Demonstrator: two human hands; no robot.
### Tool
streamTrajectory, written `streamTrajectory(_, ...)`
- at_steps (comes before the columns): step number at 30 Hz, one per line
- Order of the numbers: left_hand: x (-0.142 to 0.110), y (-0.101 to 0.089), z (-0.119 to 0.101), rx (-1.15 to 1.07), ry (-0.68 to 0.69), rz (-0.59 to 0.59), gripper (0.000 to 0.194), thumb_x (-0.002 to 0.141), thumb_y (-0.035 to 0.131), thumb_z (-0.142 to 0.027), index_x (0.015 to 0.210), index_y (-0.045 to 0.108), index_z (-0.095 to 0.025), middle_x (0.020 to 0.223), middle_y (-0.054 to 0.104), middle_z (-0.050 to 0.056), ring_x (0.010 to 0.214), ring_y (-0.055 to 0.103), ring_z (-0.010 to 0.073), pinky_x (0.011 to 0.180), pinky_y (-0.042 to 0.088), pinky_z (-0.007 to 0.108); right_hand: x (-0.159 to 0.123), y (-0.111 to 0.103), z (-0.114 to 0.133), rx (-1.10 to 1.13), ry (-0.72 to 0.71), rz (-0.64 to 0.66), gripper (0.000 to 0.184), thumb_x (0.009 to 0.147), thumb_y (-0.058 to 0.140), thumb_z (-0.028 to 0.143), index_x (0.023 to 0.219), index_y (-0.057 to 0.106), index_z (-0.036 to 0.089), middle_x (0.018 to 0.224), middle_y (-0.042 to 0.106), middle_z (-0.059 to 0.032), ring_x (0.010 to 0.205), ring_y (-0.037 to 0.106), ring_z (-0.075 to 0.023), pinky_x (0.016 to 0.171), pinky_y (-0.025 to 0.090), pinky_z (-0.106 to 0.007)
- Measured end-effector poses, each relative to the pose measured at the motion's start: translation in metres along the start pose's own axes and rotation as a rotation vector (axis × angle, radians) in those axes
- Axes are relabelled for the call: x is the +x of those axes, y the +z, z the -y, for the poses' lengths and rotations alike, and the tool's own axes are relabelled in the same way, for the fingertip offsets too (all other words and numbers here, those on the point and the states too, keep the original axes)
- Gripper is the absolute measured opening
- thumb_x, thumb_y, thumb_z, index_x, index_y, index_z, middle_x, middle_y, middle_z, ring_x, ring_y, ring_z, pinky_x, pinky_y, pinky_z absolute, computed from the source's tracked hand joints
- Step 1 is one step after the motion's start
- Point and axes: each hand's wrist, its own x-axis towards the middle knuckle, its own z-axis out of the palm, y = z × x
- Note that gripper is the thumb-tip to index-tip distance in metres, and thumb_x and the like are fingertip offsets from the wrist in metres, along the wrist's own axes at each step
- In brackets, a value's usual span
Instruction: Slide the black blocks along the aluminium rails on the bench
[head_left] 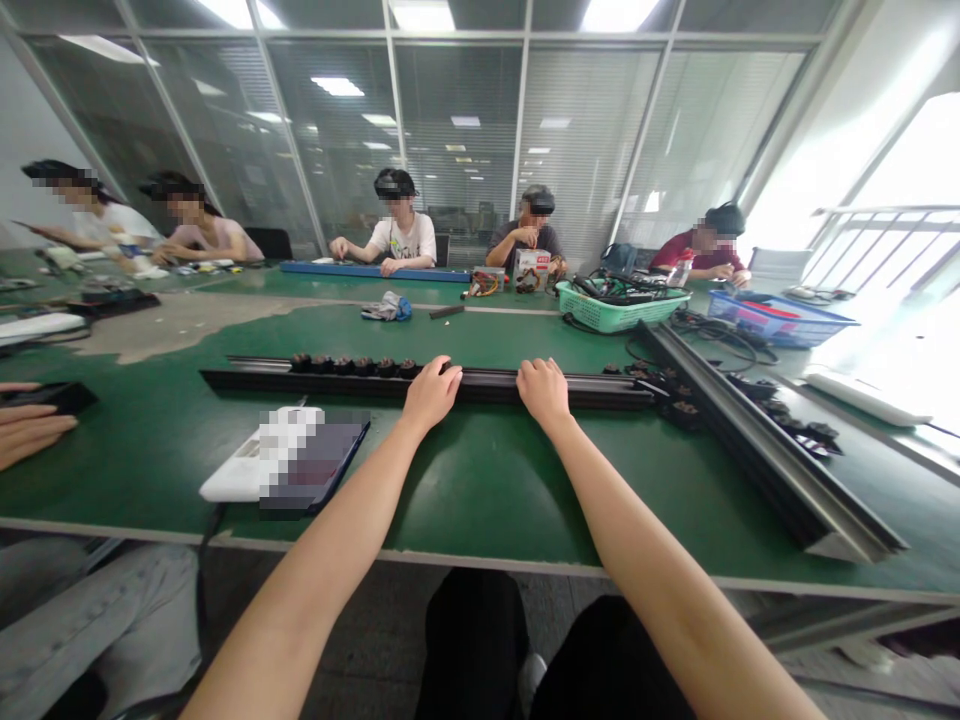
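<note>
Two long black metal rails lie on the green-topped table (480, 480). From the head view, the left hand (431, 393) and right hand (544, 392) rest on the nearer rail (487, 387), fingers (444, 367) spread over its top, whether gripping or not is impossible to tell. A row of small dark fittings (352, 366) stands along its left stretch; more lie beside the angled second rail (750, 450).

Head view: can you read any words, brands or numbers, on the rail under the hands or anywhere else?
Nothing can be read. The box by the far co-worker has red print, too small to read. The device is pixelated. The black rail shows no visible marks.
</note>
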Motion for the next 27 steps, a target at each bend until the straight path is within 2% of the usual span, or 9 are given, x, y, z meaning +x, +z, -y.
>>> streamTrajectory(4, 0.005, 0.0, -0.003, 0.065, -0.003, -0.006, 0.044, 0.111, 0.035, -0.035, 0.128, 0.074, -0.022, 0.141, 0.063, 0.012, 0.129, 0.061, 0.0272, 0.111, 0.05, 0.039, -0.003, -0.001, -0.001, 0.066, 0.07, 0.0, 0.036, 0.109, 0.039, 0.028, 0.117, 0.073, 0.02, 0.116, 0.072, -0.0134, 0.112, 0.063, -0.026, 0.099, 0.046, -0.033)
streamTrajectory(7, 0.009, 0.002, -0.004, 0.105, -0.004, -0.009, 0.045, 0.111, 0.034, -0.036, 0.125, 0.074, -0.021, 0.138, 0.064, 0.013, 0.125, 0.062, 0.0279, 0.108, 0.052, 0.038, -0.005, -0.003, -0.003, 0.106, 0.089, 0.0, 0.037, 0.109, 0.039, 0.031, 0.121, 0.073, 0.024, 0.117, 0.072, -0.0114, 0.112, 0.063, -0.0256, 0.089, 0.048, -0.031)
streamTrajectory(18, 0.011, 0.005, 0.002, 0.127, 0.039, -0.009, 0.047, 0.112, 0.03, -0.039, 0.124, 0.073, -0.023, 0.134, 0.066, 0.011, 0.119, 0.065, 0.0261, 0.104, 0.052, 0.036, -0.004, -0.005, -0.004, 0.149, 0.101, -0.018, 0.038, 0.108, 0.042, 0.031, 0.135, 0.067, 0.021, 0.123, 0.073, -0.0124, 0.118, 0.062, -0.0261, 0.1, 0.045, -0.032)
streamTrajectory(27, 0.015, 0.009, 0.009, 0.13, 0.113, -0.071, 0.049, 0.112, 0.031, -0.036, 0.138, 0.067, -0.014, 0.126, 0.07, 0.015, 0.115, 0.068, 0.0297, 0.104, 0.052, 0.044, -0.002, -0.005, -0.007, 0.163, 0.099, -0.023, 0.034, 0.107, 0.044, 0.028, 0.123, 0.072, 0.018, 0.118, 0.075, -0.0113, 0.113, 0.066, -0.0244, 0.113, 0.039, -0.034)
